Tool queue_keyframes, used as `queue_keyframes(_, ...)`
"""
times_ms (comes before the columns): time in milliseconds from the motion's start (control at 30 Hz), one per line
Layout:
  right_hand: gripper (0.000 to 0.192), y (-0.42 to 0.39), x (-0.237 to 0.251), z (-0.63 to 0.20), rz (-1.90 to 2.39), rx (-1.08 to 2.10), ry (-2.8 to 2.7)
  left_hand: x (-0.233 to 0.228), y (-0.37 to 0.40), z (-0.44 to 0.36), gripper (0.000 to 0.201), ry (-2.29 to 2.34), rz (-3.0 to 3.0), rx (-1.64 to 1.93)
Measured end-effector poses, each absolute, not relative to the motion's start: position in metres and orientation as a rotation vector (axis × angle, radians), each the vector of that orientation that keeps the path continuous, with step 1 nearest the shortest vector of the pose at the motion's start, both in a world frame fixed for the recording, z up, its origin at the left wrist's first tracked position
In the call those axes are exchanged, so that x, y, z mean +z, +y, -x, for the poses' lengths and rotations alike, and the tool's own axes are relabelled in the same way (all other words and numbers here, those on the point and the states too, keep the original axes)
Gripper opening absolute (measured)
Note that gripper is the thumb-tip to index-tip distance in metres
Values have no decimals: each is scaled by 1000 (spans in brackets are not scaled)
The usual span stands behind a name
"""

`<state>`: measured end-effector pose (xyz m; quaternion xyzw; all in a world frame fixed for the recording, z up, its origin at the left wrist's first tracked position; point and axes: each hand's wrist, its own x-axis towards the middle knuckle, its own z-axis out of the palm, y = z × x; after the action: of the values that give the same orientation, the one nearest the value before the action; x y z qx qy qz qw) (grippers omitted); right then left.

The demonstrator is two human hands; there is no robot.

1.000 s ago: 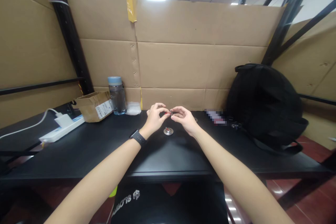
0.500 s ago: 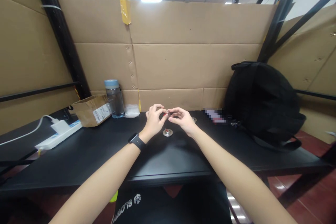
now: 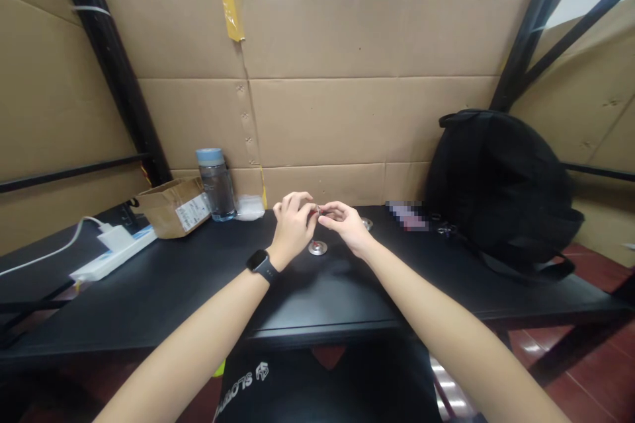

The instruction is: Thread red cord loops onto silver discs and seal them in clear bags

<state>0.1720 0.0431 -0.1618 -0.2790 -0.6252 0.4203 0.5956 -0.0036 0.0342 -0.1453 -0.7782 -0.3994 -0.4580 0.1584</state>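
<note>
A: How many hands, and what are they doing?

B: Two, both the person's own. The left hand (image 3: 292,228) and the right hand (image 3: 347,225) meet fingertip to fingertip above the black table (image 3: 149,291), fingers narrowed in a pinch around one small metal piece (image 3: 317,210) held between them — too small to tell what it is. The left wrist carries one black watch (image 3: 262,266).

A: Anything below the hands?

B: One round metal disc (image 3: 318,248) lies on the table just under them, and a second small round piece (image 3: 366,224) sits just behind the right hand.

A: Containers?

B: One water bottle (image 3: 216,185) with a pale blue cap, upright at the back; whether anything is in it I cannot tell. Just to its left, one open cardboard box (image 3: 171,208) with a white label — the print is too small to read, and its inside is hidden. One clear plastic bag (image 3: 249,207) lies just right of the bottle.

A: And the rest?

B: One white power strip (image 3: 116,251) at the left, one black backpack (image 3: 501,192) at the right. No writing on the table is legible.
</note>
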Motion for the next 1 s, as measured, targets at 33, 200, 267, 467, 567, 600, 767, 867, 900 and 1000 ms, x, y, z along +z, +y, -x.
queue_keyframes(33, 38, 44, -163, -172, 653, 988, -1436, -145, 32, 3, 10, -1130, 2220, -1284)
queue_keyframes(200, 36, 49, -166, -175, 732, 1064, -1386, -144, 29, -1, 12, -1153, 2231, -1276)
queue_keyframes(267, 35, 50, -166, -176, 747, 1092, -1384, -144, 31, 0, 11, -1189, 2237, -1307)
queue_keyframes(467, 33, 48, -161, -179, 772, 1012, -1484, -146, 38, 4, 7, -1214, 2228, -1385)
queue_keyframes(567, 32, 48, -161, -180, 791, 925, -1505, -148, 38, 4, 7, -1200, 2251, -1356)
queue_keyframes(600, 32, 48, -161, -180, 790, 914, -1512, -148, 38, 4, 8, -1189, 2257, -1346)
queue_keyframes(767, 30, 49, -161, -180, 853, 879, -1534, -146, 39, 7, 10, -1129, 2318, -1297)
queue_keyframes(867, 24, 49, -159, -182, 900, 800, -1564, -141, 41, 12, 11, -1079, 2444, -1252)
queue_keyframes(900, 23, 49, -159, -183, 917, 738, -1596, -139, 41, 14, 14, -1080, 2482, -1266)
queue_keyframes(1000, 19, 49, -156, -185, 962, 528, -1725, -138, 43, 17, 22, -1121, 2575, -1352)
